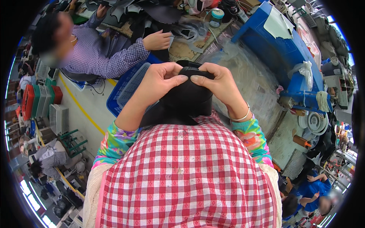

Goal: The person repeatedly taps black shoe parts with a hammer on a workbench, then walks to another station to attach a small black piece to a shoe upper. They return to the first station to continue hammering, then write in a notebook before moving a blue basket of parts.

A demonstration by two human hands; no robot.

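With both hands in front of my chest, I hold a folded black leather-like piece [188, 99]. My left hand [161, 79] pinches its upper edge between thumb and fingers. From the other side, my right hand [219, 80] pinches the same edge, the two thumbs almost meeting. The rest of the piece hangs down over my lap, where more black material lies against my checked apron. Its exact kind does not show. My fingertips behind the edge are partly hidden.
A blue plastic basket [121, 91] stands left of my arm. A co-worker in a checked sleeve [129, 55] reaches over a bench with black scraps [159, 15]. To the right are a blue board-like frame [273, 41], clear plastic sheeting [247, 72] and a jar [216, 17].
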